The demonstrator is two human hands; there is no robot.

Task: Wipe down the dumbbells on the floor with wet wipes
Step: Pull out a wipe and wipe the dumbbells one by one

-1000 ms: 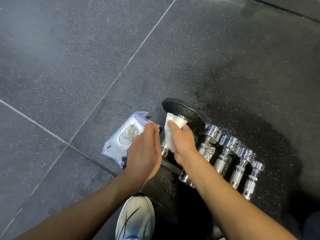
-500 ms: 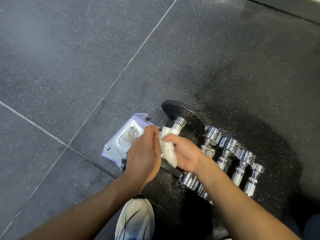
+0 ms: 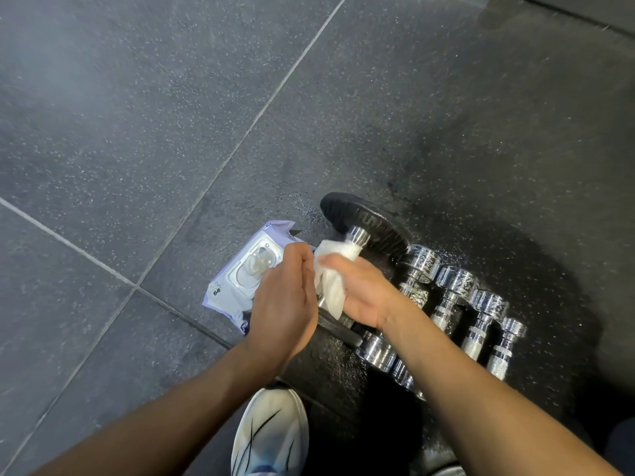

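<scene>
The large dumbbell with black disc plates and a chrome bar lies on the dark speckled rubber floor at the left end of a row of small chrome dumbbells, probably lined up side by side so each can be cleaned in turn; the lavender plastic pack of wet wipes sits just beside it, a sheet showing at its flap, handy for the next pull; the white wet wipe is draped over the bar, just below the far plate's chrome collar; the right hand grasps it, thumb laid on top and the rest curling out of sight beneath, so the cloth sits between palm and bar, ready for rubbing along it; the left hand meets the wipe's left edge with its fingers curled, seemingly steadying the bar or pinching the cloth, though which cannot be told from this angle.
</scene>
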